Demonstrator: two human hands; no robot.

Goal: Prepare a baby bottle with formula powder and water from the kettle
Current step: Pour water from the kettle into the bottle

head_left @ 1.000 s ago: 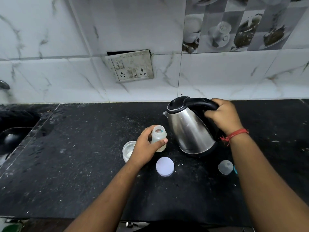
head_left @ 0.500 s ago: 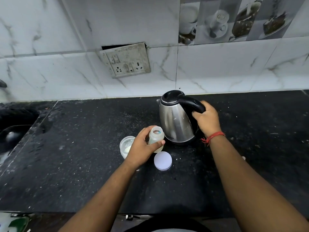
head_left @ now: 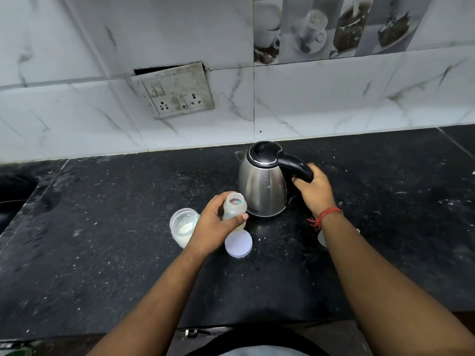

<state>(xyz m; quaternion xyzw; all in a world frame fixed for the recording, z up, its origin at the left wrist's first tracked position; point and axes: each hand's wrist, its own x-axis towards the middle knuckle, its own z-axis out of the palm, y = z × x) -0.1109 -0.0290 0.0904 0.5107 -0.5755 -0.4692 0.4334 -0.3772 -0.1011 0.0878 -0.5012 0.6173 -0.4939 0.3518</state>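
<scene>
The right forearm (head_left: 359, 255) hid most of a clear cap (head_left: 321, 237). The left hand (head_left: 213, 227) covered the bottle's (head_left: 234, 206) lower body.

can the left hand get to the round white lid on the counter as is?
Probably not without letting go first: the left hand grips the baby bottle. The white lid lies bare on the counter right beside that hand, nothing over it.

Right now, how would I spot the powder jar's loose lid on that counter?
Find the steel kettle standing on the black counter. Just in front of it the left hand grips the open baby bottle. The lid lies flat beside that wrist: a pale disc, the only flat thing among upright containers like the powder jar.
</scene>
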